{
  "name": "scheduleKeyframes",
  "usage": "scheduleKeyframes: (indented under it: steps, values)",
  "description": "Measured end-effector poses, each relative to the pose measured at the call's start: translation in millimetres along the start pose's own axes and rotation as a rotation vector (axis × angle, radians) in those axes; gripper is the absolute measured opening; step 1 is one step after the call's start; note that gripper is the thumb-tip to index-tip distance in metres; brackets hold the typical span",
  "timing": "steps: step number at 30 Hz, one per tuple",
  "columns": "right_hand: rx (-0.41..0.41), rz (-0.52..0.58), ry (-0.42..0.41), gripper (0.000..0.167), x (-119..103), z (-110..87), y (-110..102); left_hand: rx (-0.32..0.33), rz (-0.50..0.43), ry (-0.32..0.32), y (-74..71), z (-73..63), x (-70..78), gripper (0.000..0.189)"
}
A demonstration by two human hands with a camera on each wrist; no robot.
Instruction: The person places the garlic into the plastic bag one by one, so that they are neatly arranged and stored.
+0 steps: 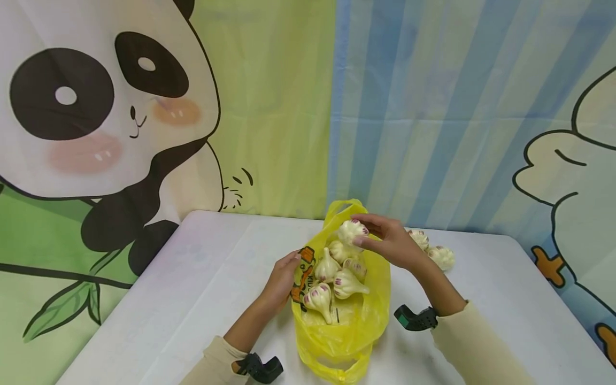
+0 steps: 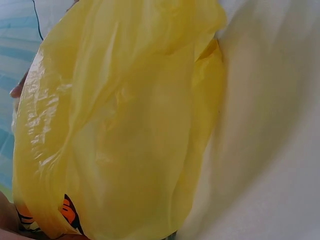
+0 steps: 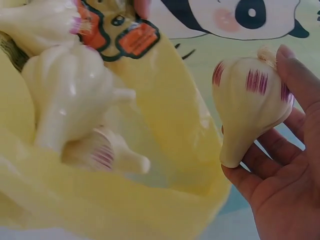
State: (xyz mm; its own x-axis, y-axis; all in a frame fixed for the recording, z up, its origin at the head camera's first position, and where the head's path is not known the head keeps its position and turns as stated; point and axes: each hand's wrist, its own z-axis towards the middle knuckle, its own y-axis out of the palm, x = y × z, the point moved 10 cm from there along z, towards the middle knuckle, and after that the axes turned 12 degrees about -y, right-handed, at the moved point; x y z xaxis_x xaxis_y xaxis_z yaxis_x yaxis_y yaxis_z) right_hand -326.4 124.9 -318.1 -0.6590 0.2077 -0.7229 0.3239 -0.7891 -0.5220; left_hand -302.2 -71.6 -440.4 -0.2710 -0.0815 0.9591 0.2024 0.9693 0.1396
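A yellow plastic bag [image 1: 377,299] lies open on the table with several garlic bulbs [image 1: 327,267] inside, white with purple streaks. My left hand [image 1: 281,280] grips the bag's left edge, near its printed orange and black picture. In the left wrist view the yellow bag [image 2: 135,125] fills most of the picture and hides nearly all of that hand. Over the far part of the bag, my right hand [image 1: 394,243] holds one garlic bulb [image 1: 353,232]. The right wrist view shows this garlic bulb [image 3: 250,100] pinched between the thumb and fingers of the right hand [image 3: 285,185].
More garlic bulbs [image 1: 440,258] lie on the white table [image 1: 202,278] to the right, partly behind my right forearm. A curtain with a printed panda [image 1: 120,123] hangs behind the table. Each wrist wears a black camera band.
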Motion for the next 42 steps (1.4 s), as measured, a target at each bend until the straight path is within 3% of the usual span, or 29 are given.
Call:
scheduleKeyframes:
  steps: [5,10,25,32,37,42]
  values:
    - [-0.053,0.046,0.029,0.05,7.7,9.7,26.6,0.01,-0.004,-0.003,-1.2,0.8,-0.2,0.048]
    - [-0.066,0.066,0.025,0.05,16.6,16.2,38.7,0.015,0.002,0.008,-1.0,0.9,3.0,0.05]
    - [-0.088,0.075,0.03,0.049,30.7,17.0,55.8,0.03,0.004,0.009,-2.3,-1.1,6.3,0.05]
    - [-0.101,-0.014,0.043,0.05,22.4,15.3,59.1,0.031,0.004,0.013,-3.6,-1.2,7.0,0.05]
    - [-0.108,0.024,0.066,0.061,-0.1,13.6,57.9,0.042,0.002,0.03,-6.1,-1.2,9.4,0.049]
    - [-0.086,0.005,0.051,0.07,13.8,9.5,58.2,0.042,0.004,0.045,-8.5,-1.0,9.7,0.05]
